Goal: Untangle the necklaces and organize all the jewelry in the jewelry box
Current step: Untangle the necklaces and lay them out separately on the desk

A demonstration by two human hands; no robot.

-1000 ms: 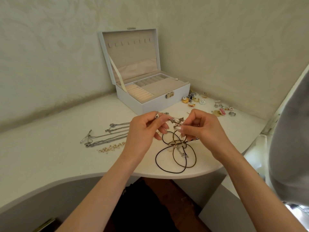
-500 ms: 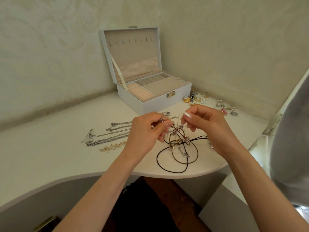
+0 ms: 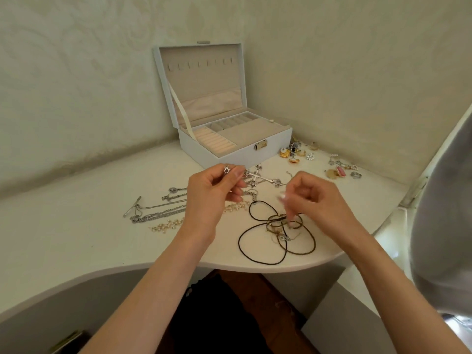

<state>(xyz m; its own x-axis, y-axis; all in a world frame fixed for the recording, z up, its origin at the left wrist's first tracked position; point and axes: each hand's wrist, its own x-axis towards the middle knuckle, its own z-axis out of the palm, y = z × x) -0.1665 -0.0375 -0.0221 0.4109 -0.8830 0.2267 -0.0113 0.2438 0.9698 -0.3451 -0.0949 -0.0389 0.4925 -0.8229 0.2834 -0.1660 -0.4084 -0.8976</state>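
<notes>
Head view: left hand [image 3: 212, 194] pinches silver clasp [image 3: 226, 170]; right hand [image 3: 315, 199] curled, hold unclear.

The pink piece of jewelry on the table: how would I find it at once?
Start at the open white jewelry box at the back of the table. To its right lies a scatter of small pieces; follow it to the far cluster. The pink piece sits there beside a round gold disc, the only pink thing among gold and silver.

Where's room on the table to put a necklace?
Bare table lies left of the silver chains, and between them and the jewelry box. Crowded: right of the box by the earrings, and around the black cords.
</notes>
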